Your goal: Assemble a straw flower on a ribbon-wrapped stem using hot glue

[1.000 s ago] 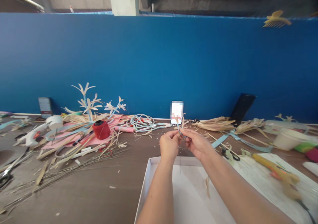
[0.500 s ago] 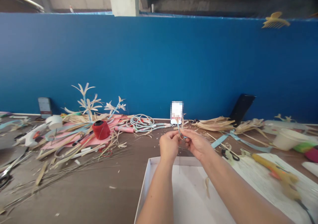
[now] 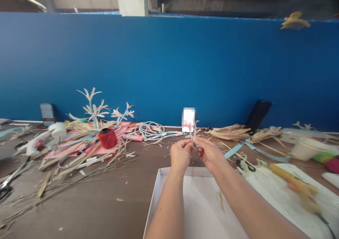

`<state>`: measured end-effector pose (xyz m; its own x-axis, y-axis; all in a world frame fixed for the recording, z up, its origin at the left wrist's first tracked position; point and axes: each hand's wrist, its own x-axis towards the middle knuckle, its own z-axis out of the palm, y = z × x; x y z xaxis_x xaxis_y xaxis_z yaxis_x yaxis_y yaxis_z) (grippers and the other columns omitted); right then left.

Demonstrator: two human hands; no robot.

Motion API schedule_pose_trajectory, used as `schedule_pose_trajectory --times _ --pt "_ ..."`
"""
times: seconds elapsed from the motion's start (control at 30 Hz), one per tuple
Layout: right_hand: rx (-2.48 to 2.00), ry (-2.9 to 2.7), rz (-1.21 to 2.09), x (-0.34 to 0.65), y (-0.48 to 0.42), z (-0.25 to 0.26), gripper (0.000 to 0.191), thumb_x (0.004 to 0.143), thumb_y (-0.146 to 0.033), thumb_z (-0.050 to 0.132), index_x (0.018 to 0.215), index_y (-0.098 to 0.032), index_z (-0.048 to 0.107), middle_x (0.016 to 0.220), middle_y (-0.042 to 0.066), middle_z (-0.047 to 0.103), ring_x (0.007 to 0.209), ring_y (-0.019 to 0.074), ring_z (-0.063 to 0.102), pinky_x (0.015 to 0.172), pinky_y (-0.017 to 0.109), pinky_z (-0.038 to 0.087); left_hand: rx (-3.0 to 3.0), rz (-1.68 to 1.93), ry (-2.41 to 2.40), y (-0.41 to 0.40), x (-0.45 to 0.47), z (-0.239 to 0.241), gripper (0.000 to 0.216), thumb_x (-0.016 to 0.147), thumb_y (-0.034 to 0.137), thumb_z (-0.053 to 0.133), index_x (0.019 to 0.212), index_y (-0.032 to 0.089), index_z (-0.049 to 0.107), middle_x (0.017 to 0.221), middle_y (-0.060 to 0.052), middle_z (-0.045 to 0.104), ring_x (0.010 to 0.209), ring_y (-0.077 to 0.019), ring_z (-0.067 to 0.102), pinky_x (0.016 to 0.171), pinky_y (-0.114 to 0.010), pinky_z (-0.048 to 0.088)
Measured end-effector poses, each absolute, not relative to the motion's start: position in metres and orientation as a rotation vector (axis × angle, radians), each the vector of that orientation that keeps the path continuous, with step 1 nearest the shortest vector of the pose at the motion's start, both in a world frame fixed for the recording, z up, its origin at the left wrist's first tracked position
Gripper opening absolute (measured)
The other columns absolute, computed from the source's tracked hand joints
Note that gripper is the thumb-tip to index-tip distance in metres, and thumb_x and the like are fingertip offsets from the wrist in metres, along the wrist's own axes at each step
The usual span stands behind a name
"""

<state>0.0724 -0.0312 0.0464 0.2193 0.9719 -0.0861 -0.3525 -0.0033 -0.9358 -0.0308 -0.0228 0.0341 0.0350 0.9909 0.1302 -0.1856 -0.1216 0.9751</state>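
Both my hands are raised over the far edge of a shallow white box (image 3: pixel 155 196). My left hand (image 3: pixel 180 155) and my right hand (image 3: pixel 210 153) are closed in pinches on the same small piece (image 3: pixel 192 140), a thin stem wrapped in pale blue tape with straw-coloured bits at its top. A fine thread or wire hangs down from it toward the box. The fingertips of the two hands nearly touch.
On the brown table: a red thread spool (image 3: pixel 107 138), straw flowers on blue stems (image 3: pixel 92 108), coiled blue-wrapped wire (image 3: pixel 149 130), a white tape roll (image 3: pixel 58 129), scissors (image 3: pixel 6 184) at left, small scissors (image 3: pixel 245 164), a glue gun (image 3: pixel 293 182) on paper, a white cup (image 3: pixel 307 148). A blue partition stands behind.
Almost nothing: my hands stay pinched on the small stem, shifting only slightly upward.
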Motion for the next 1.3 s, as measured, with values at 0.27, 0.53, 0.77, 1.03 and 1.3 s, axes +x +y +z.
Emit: schedule_pose_trajectory --times 0.27,0.53,0.77,1.03,1.3 --pt "-1.109 -0.729 1.188 0.074 -0.032 0.048 0.027 0.055 -0.029 0.076 0.077 -0.016 0.067 0.060 -0.003 0.054 0.049 0.0050 0.037 0.041 0.017 0.028 1.316 1.335 0.947 -0.023 -0.032 0.033 0.026 0.072 0.027 0.054 0.088 0.016 0.071 0.074 -0.004 0.068 0.062 -0.0123 0.056 0.060 -0.023 0.046" --pt "-1.115 -0.688 1.179 0.074 -0.034 0.053 0.024 0.052 -0.029 0.076 0.070 -0.017 0.067 0.054 -0.004 0.054 0.046 0.0055 0.037 0.040 0.018 0.027 1.386 1.306 0.947 -0.031 -0.035 0.041 0.029 0.072 0.022 0.050 0.093 0.019 0.070 0.075 -0.001 0.068 0.063 -0.0122 0.058 0.060 -0.022 0.044" --pt "-1.112 -0.724 1.180 0.071 -0.035 0.050 0.024 0.054 -0.030 0.076 0.072 -0.017 0.067 0.056 -0.003 0.054 0.048 0.0055 0.036 0.041 0.018 0.027 1.341 1.348 1.025 -0.031 -0.034 0.042 0.023 0.070 0.027 0.056 0.084 0.017 0.071 0.068 -0.002 0.067 0.060 -0.0122 0.056 0.058 -0.022 0.043" --pt "-1.193 -0.891 1.113 0.071 -0.037 0.049 0.037 0.060 -0.039 0.072 0.089 -0.017 0.069 0.064 0.000 0.057 0.050 0.0075 0.037 0.042 0.020 0.028 1.179 1.366 1.087 -0.028 -0.035 0.041 0.022 0.069 0.026 0.058 0.082 0.014 0.070 0.066 -0.004 0.067 0.055 -0.0121 0.057 0.054 -0.022 0.045" --pt "-1.253 -1.020 0.891 0.083 -0.049 0.053 0.043 0.066 -0.048 0.063 0.097 -0.018 0.067 0.074 0.002 0.061 0.048 0.0081 0.042 0.041 0.022 0.030 1.034 1.408 0.958 -0.023 -0.033 0.037 0.022 0.069 0.026 0.061 0.084 0.013 0.070 0.069 -0.006 0.068 0.063 -0.0138 0.061 0.062 -0.026 0.050"
